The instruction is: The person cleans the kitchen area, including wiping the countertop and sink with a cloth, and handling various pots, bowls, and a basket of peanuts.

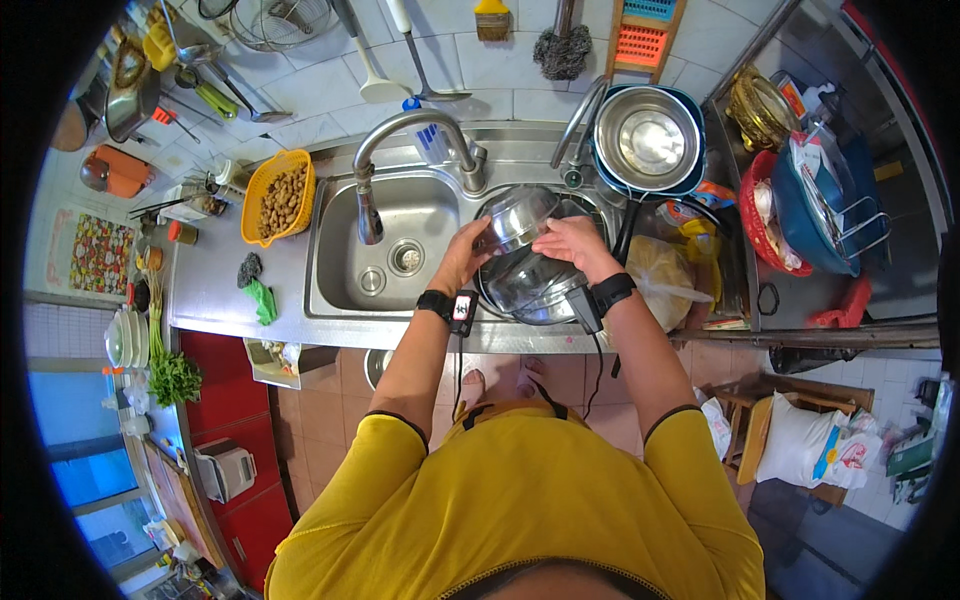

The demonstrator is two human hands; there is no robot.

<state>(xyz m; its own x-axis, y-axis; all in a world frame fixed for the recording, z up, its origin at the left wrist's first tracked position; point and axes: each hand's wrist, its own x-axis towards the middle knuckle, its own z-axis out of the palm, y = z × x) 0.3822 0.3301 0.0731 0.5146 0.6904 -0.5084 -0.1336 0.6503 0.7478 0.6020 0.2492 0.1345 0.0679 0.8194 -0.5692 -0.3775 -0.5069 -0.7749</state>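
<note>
A shiny stainless steel bowl (517,219) is tilted over the right-hand sink basin, held between my two hands. My left hand (463,256) grips its left side, with the fingers partly behind it. On the right side, the thumb and fingertips of my right hand (576,241) rest against the bowl. Under it, a glass pot lid (525,285) and other shiny cookware fill the right basin and hide its bottom. To the left, the bare left basin (405,202) has the pull-down head of the curved faucet (369,214) above it.
A yellow basket of peanuts (279,202) stands left of the sink, near a steel-wool scourer (250,268) and a green cloth (261,301). Steel basins (649,139) are stacked at the back right. A dark pan handle (625,232) projects beside a plastic bag (652,281).
</note>
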